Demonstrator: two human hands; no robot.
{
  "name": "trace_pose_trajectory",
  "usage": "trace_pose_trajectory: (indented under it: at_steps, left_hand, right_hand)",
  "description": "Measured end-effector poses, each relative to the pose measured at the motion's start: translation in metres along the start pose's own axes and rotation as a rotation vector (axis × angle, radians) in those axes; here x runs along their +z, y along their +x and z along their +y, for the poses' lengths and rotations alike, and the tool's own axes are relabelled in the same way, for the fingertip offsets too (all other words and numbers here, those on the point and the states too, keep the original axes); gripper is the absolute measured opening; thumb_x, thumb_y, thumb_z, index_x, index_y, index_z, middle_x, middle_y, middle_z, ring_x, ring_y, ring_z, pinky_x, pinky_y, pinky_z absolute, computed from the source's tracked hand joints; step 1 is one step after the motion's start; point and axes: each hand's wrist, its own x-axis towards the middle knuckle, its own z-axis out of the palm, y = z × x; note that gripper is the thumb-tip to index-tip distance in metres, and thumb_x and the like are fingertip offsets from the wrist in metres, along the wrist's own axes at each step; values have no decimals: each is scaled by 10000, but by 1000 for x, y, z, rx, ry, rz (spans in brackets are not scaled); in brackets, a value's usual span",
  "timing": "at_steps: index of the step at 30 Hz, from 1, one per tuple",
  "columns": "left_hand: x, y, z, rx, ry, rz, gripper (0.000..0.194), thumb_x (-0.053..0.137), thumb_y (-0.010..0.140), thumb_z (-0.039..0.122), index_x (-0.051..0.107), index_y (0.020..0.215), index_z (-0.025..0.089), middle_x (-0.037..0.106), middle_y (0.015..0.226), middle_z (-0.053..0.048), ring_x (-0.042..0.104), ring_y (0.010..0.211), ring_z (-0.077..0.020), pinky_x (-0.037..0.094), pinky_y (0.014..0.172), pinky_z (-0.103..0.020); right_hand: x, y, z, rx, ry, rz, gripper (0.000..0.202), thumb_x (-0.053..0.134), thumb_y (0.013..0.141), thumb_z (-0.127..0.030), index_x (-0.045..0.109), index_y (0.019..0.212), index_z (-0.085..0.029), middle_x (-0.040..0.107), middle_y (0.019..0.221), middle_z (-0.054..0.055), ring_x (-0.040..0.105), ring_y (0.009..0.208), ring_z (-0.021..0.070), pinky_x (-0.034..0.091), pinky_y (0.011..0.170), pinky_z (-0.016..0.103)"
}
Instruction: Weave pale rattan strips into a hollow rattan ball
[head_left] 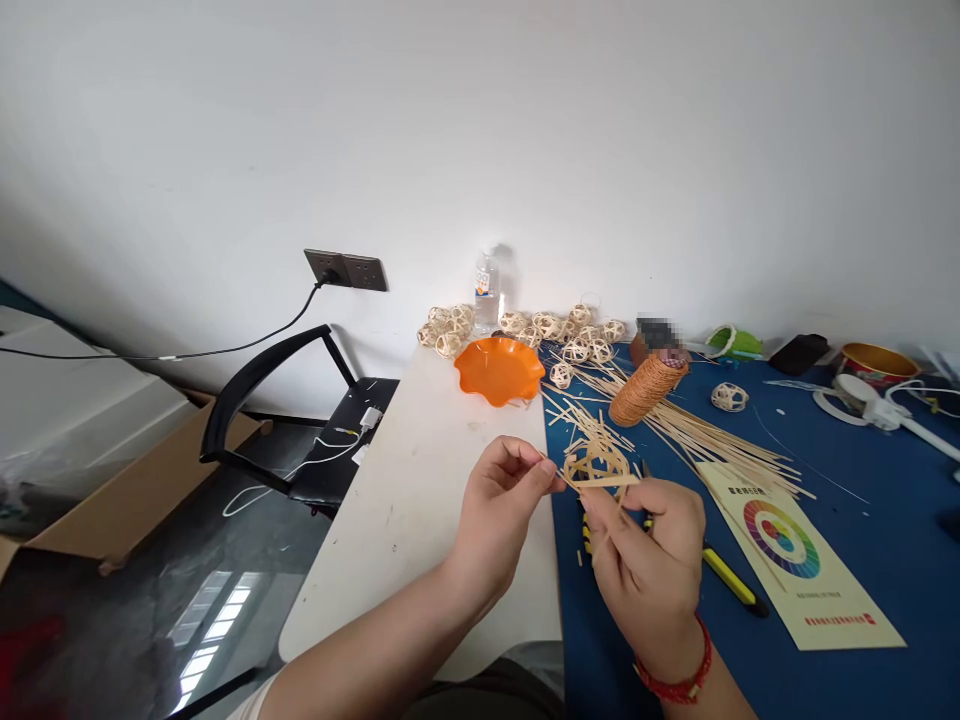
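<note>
A partly woven ball of pale strips (pixel 598 463) is held between my two hands near the middle of the table. My left hand (pixel 510 500) pinches the end of a strip at the ball's left side. On the ball's right and lower edge, my right hand (pixel 652 550) grips the weave between thumb and fingers; a red bracelet circles that wrist. Loose short strips (pixel 589 415) lie just behind the ball. Under and beside my right hand is a yellow and black tool (pixel 731 580), partly hidden.
Behind stand an orange scalloped dish (pixel 499 371), a bottle (pixel 487 290) and several woven balls (pixel 547 325). A twine-wrapped roll (pixel 646 388), long strips (pixel 720 440) and a colour-wheel card (pixel 802 560) lie right. A black chair (pixel 341 430) stands left.
</note>
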Motion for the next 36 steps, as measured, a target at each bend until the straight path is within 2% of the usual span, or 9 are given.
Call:
trace_pose_trajectory:
  at_steps: [4,7,10,13,19,23,27,32,36]
  left_hand:
    - [0,-2,2,124,84,-29,196,758,847,264,575,846,193,645,875,-8,623,846,-139,507,808,-281]
    - [2,-7,3,185,103,-90,155,707,897,299,605,975,212,668,1075,-58,623,1067,-198,516,925,-341]
    - [3,-12,2,182,95,-202,264,628,954,339,602,1193,232,649,1254,-104,598,1194,-243,496,1021,-419]
    - [4,-16,3,186,125,-271,316,578,985,334,601,1285,238,627,1354,-117,594,1237,-250,471,1076,-431]
    - [7,-23,8,199,118,-259,326,592,978,264,593,1303,274,593,1418,-101,561,1308,-249,478,1083,-386]
    - [5,-29,4,278,136,-256,348,528,1006,212,511,1337,319,526,1475,-86,527,1343,-237,451,1117,-404]
    - [0,-34,-1,347,214,-250,375,465,1024,175,439,1361,338,469,1508,-89,501,1366,-247,430,1132,-447]
    - [-3,-37,0,382,290,-223,371,484,1014,163,437,1343,327,508,1475,-108,552,1311,-241,521,1013,-375]
    - [-2,-35,-1,380,265,-190,337,532,997,185,474,1308,302,546,1438,-116,558,1309,-247,510,1042,-393]
  right_hand:
    - [2,-2,0,-66,52,80,420,729,747,86,703,1062,-191,521,952,51,561,876,207,537,754,434]
    - [4,-6,-2,-57,78,112,462,743,740,83,709,1100,-205,557,931,44,579,835,192,568,761,450]
    - [5,-10,-5,19,77,139,461,747,764,46,714,1126,-238,553,943,41,591,899,217,570,783,455]
    - [4,-9,-8,116,93,143,441,714,797,28,712,1131,-260,550,1009,60,599,995,253,557,809,459]
    - [-3,1,-12,114,112,25,342,653,838,-13,730,1014,-295,492,765,-1,599,736,190,565,749,445]
    - [-3,-5,-12,110,47,57,335,673,835,-48,697,1067,-288,518,857,33,598,842,223,591,813,498]
    - [0,-9,-13,147,55,122,266,705,832,-99,684,1020,-286,501,989,63,588,938,257,611,812,546]
    - [-3,-1,-17,129,108,124,209,675,854,-94,666,958,-274,433,1057,65,575,1043,260,612,831,533]
    - [-5,1,-22,179,124,69,210,640,871,-88,664,969,-272,439,1090,69,583,1067,261,601,847,517]
